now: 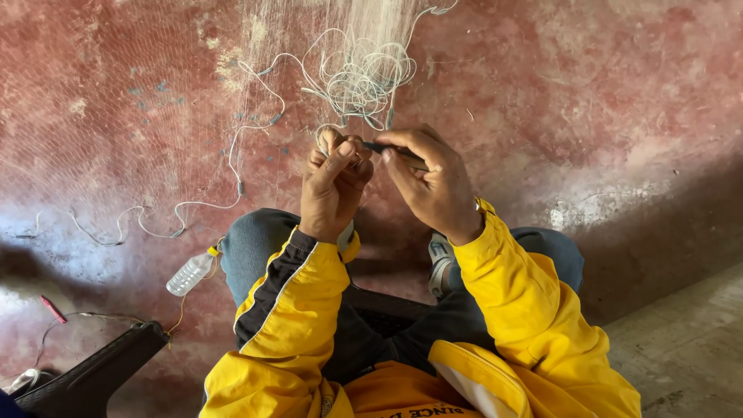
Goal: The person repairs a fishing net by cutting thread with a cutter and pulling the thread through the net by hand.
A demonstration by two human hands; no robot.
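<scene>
My left hand [331, 186] is curled tight, pinching a bit of the fishing net [193, 101] between thumb and fingers. My right hand [430, 182] sits just beside it, touching it, fingers closed narrowly around a thin dark needle [387, 149] whose tip points at my left hand. The net spreads over the red floor [604, 101] above and to the left of my hands, and a loose tangle of white cord [360, 77] lies just above them. A clear plastic bottle [190, 272] lies below the net, beside my left knee. My sleeves [294, 310] are yellow.
</scene>
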